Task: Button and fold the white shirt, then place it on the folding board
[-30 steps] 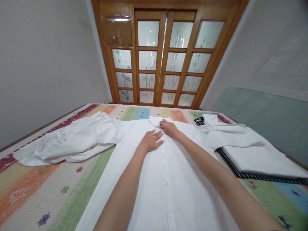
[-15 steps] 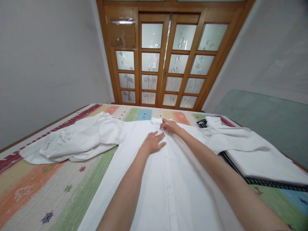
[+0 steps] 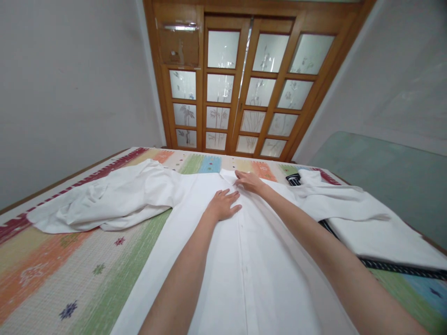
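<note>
A white long-sleeved shirt [image 3: 223,260] lies front up with its collar at the far end and its button strip running toward me. Flat on the upper chest rests my left hand [image 3: 224,205], fingers spread, just left of the strip. My right hand [image 3: 248,182] is at the collar, its fingers pinched on the right side of the collar near the neck opening. The left sleeve [image 3: 104,200] spreads crumpled to the side. On the right, the other sleeve [image 3: 345,200] lies over folded white clothing.
Under everything is a striped, patterned bed cover [image 3: 115,265]. Folded white clothing [image 3: 387,239] with black striped cloth [image 3: 394,266] beneath it lies to the right. A pale green headboard-like panel [image 3: 377,172] stands at the right wall. Wooden glass-paned doors [image 3: 240,88] close the far end.
Both hands stay in nearly the same places on the shirt. The fingers of my right hand have shifted slightly at the collar. The view has tilted a little.
</note>
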`<state>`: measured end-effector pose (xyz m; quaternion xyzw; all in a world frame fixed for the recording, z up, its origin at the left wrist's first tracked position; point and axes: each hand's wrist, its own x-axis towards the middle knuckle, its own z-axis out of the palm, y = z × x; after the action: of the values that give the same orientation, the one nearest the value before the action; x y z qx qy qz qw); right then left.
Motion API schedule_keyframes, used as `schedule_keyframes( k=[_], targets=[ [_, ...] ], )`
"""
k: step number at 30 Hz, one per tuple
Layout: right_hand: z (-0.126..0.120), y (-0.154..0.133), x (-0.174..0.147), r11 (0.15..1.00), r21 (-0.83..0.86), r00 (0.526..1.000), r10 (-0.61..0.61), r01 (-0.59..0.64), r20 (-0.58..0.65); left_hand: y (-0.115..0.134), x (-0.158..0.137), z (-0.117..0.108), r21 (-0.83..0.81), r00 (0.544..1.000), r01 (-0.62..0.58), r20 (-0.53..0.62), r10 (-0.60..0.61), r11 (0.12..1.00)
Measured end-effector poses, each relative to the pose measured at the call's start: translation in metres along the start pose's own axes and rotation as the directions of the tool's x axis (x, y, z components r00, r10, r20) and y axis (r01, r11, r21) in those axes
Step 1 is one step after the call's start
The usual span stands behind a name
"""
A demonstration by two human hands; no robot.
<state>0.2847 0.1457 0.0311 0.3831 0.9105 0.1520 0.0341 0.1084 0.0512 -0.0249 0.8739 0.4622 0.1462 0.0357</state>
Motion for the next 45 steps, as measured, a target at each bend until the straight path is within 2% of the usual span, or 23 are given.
schedule_keyframes(
  k=[7,15,24,39,45],
  targets=[
    [0.008,0.0,-0.001,0.999,0.012,0.999,0.053,-0.053,-0.003,0.0,0.0,0.001,-0.006,1.0,0.003,0.01,-0.003,1.0],
    [0.006,-0.004,0.002,0.985,0.046,0.985,0.168,-0.169,0.026,0.001,0.0,-0.001,-0.017,1.0,0.008,0.022,-0.008,1.0],
    [-0.01,-0.01,0.015,0.99,-0.051,0.989,0.133,-0.129,0.07,0.003,-0.001,-0.004,-0.011,0.999,0.008,0.044,-0.008,1.0],
    [0.005,-0.021,0.021,0.956,-0.037,0.955,0.293,-0.292,0.043,0.003,-0.001,-0.003,0.016,0.999,-0.007,0.04,0.007,1.0],
    [0.006,-0.022,0.022,0.951,-0.014,0.951,0.309,-0.308,0.031,0.005,-0.002,-0.006,0.015,0.999,0.001,0.038,-0.002,1.0]
  ],
)
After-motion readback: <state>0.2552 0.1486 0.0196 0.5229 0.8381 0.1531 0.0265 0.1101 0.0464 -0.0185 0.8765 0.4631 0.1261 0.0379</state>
